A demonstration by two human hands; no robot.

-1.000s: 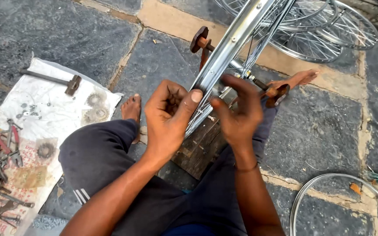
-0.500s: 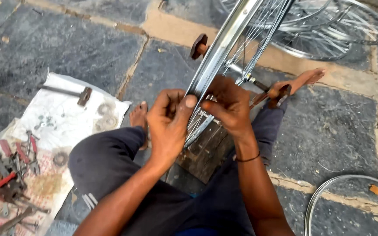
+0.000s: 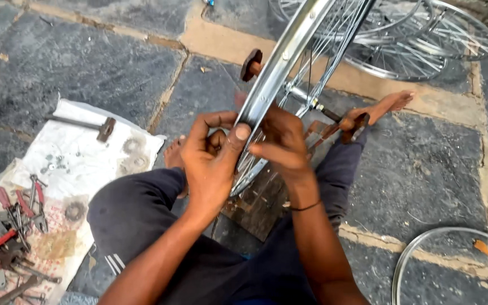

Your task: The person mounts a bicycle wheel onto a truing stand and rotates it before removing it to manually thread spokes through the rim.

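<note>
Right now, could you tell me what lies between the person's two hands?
In the head view, the shiny wheel rim runs between the left hand and the right hand, both touching it.

two hands (image 3: 213, 161), one held wheel rim (image 3: 289, 53), one hammer (image 3: 86, 124), two red-handled pliers (image 3: 21, 206)

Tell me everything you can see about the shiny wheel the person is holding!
The bicycle wheel rim is a shiny silver metal hoop with no tyre on it. Thin wire spokes run from it to a hub in the middle, where an axle ends in a rusty brown knob. It stands upright on edge between the seated person's legs, running up out of the picture. The left hand presses its thumb on the rim, and the right hand grips the other side.
</note>
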